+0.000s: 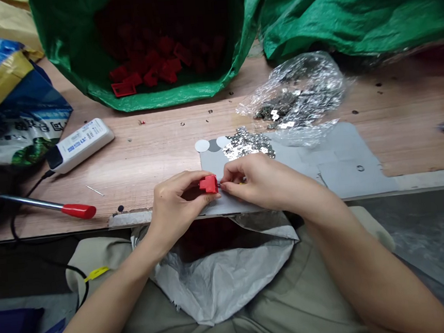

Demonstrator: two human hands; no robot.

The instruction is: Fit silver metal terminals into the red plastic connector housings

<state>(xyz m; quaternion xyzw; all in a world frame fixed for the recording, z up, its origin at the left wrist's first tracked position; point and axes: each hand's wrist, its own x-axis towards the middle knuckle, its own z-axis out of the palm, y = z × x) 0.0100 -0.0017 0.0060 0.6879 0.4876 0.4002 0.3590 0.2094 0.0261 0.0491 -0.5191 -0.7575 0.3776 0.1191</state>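
Note:
Between the thumb and fingers of my left hand is a small red plastic part, held over the front edge of the table. My right hand is pinched close to the right side of that part, on a small thin dark piece whose shape is mostly hidden by the fingers. Just beyond my hands, a pile of small shiny metal pieces lies on a grey mat. Behind the pile is a clear plastic bag with more metal pieces inside.
A green sack holding red parts lies open at the back, beside another green sack. At left are a white power strip, a red-handled lever and a blue bag. A whitish bag hangs open over the lap.

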